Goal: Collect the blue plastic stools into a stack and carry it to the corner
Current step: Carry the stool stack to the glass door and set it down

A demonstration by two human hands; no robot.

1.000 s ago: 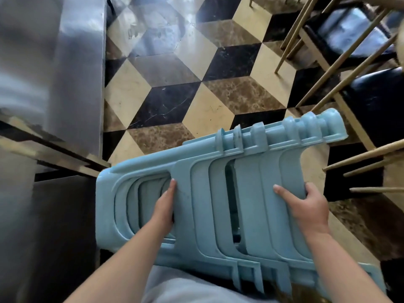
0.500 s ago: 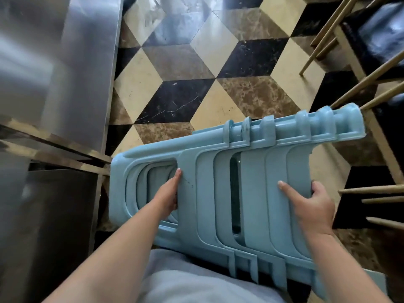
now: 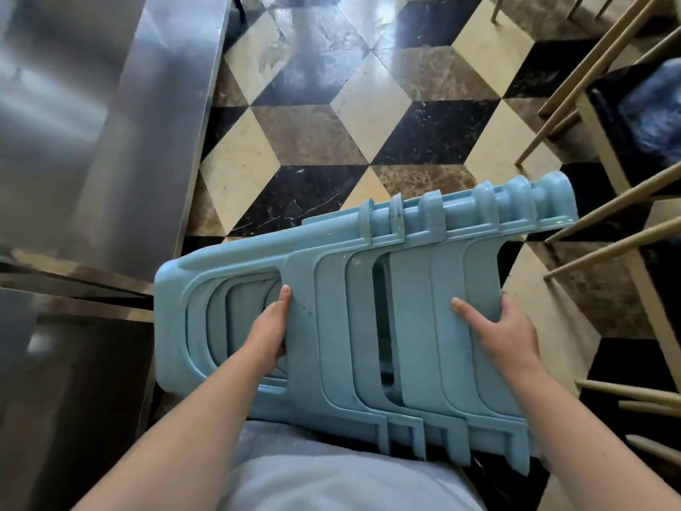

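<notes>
A stack of several light blue plastic stools (image 3: 331,289), nested into each other, lies on its side in front of my waist, seats to the left and feet to the right. My left hand (image 3: 269,333) reaches through the side opening near the seat end and grips the stack's frame. My right hand (image 3: 505,333) holds the outermost leg panel near the foot end, thumb on top. The stack hangs above the floor, tilted slightly up at the right.
A steel-fronted counter (image 3: 92,123) runs along the left. Chairs with thin wooden legs (image 3: 604,215) and dark seats (image 3: 641,116) stand at the right. Between them stretches a cube-patterned tile floor (image 3: 331,134).
The stack has stayed in both hands with the same grip. The floor pattern has slid toward me and the counter has drawn nearer on the left, as I walk forward.
</notes>
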